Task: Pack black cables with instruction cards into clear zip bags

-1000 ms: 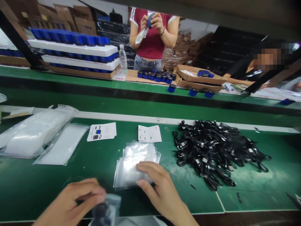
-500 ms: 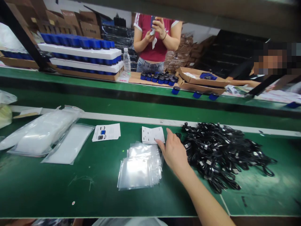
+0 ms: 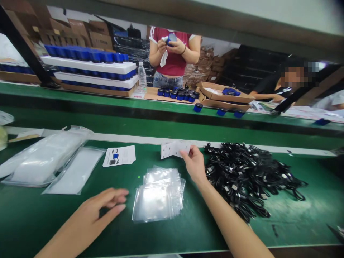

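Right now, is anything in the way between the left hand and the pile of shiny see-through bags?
Nothing visible is: only the green bench mat lies between the left hand and the stack of clear zip bags.

1. The head-worn camera is looking forward and down from just above the person's left hand [image 3: 88, 211] and right hand [image 3: 195, 165], which are reaching in from the bottom edge.
2. It is sitting close over the near workbench [image 3: 118, 229], which is filling the lower half of the frame.
3. It is facing across toward a farther workbench [image 3: 172, 107] mid-frame, with a standing person [image 3: 174, 53] at upper centre beneath an overhead beam [image 3: 161, 18].
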The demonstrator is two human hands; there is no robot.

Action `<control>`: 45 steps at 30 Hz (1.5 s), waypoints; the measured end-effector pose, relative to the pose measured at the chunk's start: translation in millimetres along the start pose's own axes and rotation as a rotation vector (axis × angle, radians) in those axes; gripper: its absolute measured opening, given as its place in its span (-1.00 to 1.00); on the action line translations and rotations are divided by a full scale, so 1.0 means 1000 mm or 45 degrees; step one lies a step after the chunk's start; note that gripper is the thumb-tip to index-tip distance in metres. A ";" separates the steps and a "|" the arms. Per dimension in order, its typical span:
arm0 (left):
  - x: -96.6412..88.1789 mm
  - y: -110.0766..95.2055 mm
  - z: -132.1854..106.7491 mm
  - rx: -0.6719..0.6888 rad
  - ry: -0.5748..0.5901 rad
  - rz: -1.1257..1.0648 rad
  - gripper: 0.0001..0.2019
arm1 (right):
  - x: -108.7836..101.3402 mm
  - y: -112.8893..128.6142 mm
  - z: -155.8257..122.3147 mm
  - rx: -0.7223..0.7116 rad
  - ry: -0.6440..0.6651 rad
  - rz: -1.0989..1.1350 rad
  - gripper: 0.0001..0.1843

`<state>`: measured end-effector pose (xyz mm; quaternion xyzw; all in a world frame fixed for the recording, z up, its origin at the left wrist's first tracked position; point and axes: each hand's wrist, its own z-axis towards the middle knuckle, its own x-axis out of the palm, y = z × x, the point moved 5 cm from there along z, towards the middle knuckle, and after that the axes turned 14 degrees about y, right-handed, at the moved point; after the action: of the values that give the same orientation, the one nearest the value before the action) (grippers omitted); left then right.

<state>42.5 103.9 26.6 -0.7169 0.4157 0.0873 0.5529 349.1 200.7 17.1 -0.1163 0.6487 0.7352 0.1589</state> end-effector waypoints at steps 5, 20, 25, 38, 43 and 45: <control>0.008 -0.065 0.070 0.319 -0.073 -0.085 -0.29 | 0.014 -0.005 -0.015 -0.023 0.124 0.117 -0.83; 0.028 -0.111 0.117 0.443 -0.098 -0.347 -0.70 | 0.018 0.017 -0.020 -0.062 0.203 0.110 -0.89; 0.013 -0.117 0.089 0.409 0.320 -0.738 -0.35 | 0.010 0.047 -0.037 -0.137 0.364 0.131 -0.90; 0.067 -0.092 0.054 -0.034 0.942 -1.486 -0.55 | 0.032 0.089 -0.084 -0.233 0.809 -0.324 -0.25; 0.075 -0.098 0.047 -0.055 0.801 -1.760 -0.63 | 0.045 0.089 -0.104 -0.352 0.800 -0.514 0.56; 0.079 -0.099 0.046 -0.062 0.765 -1.837 -0.68 | 0.047 0.090 -0.106 -0.377 0.728 -0.528 0.52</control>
<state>177.1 108.0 34.4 -0.8147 -0.0233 -0.4825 0.3208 267.6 89.6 68.1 -0.4671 0.5162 0.7111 0.0985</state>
